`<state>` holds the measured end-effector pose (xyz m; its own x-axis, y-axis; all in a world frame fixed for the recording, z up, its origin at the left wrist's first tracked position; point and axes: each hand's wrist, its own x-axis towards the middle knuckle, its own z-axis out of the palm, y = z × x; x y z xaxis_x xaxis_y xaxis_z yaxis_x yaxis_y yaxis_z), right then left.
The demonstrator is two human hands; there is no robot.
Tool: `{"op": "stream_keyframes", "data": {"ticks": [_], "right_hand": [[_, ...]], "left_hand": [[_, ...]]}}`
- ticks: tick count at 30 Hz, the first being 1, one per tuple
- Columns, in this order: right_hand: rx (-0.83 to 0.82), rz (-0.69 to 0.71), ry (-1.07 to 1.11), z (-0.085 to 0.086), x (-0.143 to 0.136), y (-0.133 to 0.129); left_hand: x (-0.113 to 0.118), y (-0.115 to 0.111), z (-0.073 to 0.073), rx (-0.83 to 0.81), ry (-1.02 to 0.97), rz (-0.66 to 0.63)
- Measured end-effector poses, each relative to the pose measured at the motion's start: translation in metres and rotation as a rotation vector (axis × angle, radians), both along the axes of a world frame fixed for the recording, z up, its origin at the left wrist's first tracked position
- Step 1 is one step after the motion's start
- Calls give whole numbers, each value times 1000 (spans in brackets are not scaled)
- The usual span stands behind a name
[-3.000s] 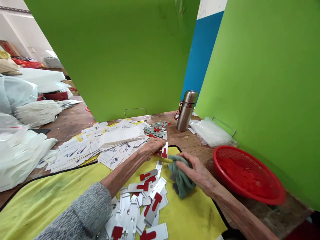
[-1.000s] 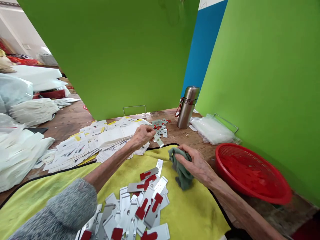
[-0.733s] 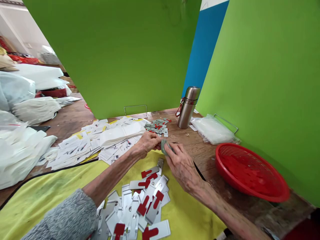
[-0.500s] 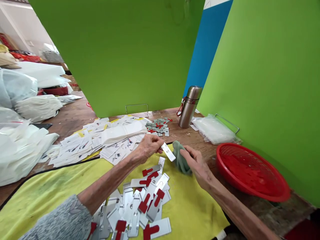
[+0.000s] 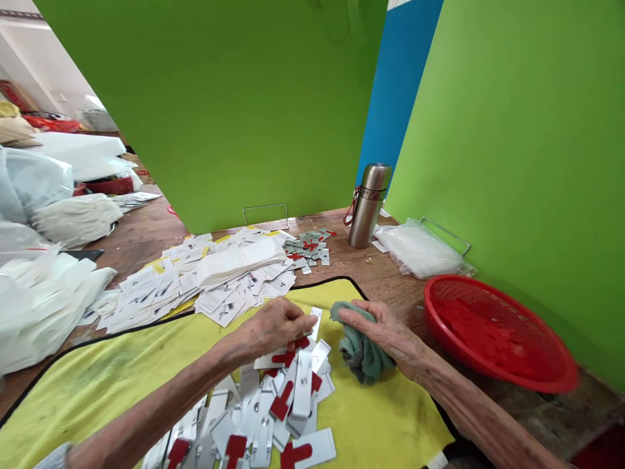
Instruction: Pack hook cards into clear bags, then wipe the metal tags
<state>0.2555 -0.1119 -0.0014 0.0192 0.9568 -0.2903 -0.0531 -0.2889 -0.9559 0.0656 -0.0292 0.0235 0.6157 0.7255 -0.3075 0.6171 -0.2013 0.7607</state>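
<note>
My left hand [image 5: 277, 329] is over the far edge of a heap of silver metal plates [image 5: 262, 423], some with red T-shaped pieces. Its fingers are curled together, and whatever they pinch is hidden behind them. A plain silver plate [image 5: 303, 384] lies on top of the heap, just nearer to me than those fingers. To the right, my right hand [image 5: 385, 329] is closed around a bunched grey-green cloth [image 5: 368, 358], low over the yellow cloth [image 5: 390, 417] that the heap lies on.
Printed cards [image 5: 151, 293] spread across the table's left side, beside white bags [image 5: 43, 306]. Small grey metal pieces [image 5: 312, 247] lie behind. A steel flask [image 5: 368, 208], a clear plastic packet [image 5: 420, 247] and a red basket [image 5: 498, 286] stand along the right. Green panels [image 5: 219, 117] rise behind.
My left hand has come down toward the heap, and the silver plate it held now lies on top. My right hand has lowered slightly with the grey-green cloth.
</note>
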Motion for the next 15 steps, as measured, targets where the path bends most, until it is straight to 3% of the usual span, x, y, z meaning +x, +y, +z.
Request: {"op": "stream_keyframes", "data": {"ticks": [2,5,9,12,15], "right_hand": [[-46,6,22,-9,2,2],[-43,42,18,-20,2,4],[-23,86,8,-24,4,2],[-19,101,-7,-23,5,0],[-7,103,-20,-23,5,0]], "left_hand": [[7,21,-2,387,178,-9],[28,60,-10,621,259,61],[51,97,-27,734,294,97],[55,106,-37,753,271,93],[54,106,-38,743,215,110]]}}
